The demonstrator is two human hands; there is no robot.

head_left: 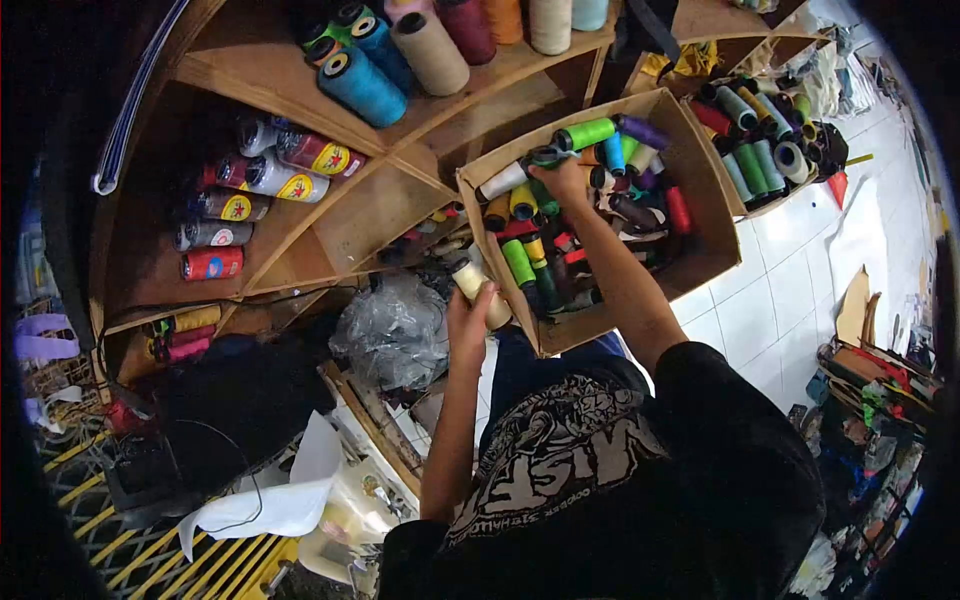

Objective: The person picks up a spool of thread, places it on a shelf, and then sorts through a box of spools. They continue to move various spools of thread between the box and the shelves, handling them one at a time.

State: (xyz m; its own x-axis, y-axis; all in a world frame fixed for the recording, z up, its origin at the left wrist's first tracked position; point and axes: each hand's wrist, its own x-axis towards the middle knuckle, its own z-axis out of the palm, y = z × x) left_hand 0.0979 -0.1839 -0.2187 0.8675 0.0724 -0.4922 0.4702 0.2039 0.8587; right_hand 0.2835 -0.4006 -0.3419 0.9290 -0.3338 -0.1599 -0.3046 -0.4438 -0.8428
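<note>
My left hand is wrapped round a cream cone of thread, held upright just outside the near left side of a cardboard box. Reaching over that box, my right hand has its fingers closed at a dark thread spool near the far left rim. Part of that spool is hidden by the fingers. Close by lie a bright green spool, a white spool and a yellow spool. Many other coloured spools lie jumbled inside, among them a red one.
A wooden shelf curves across the left and top, holding thread cones, including a blue one and labelled ones. A second box of spools stands at right. A grey plastic bag lies left of my left hand.
</note>
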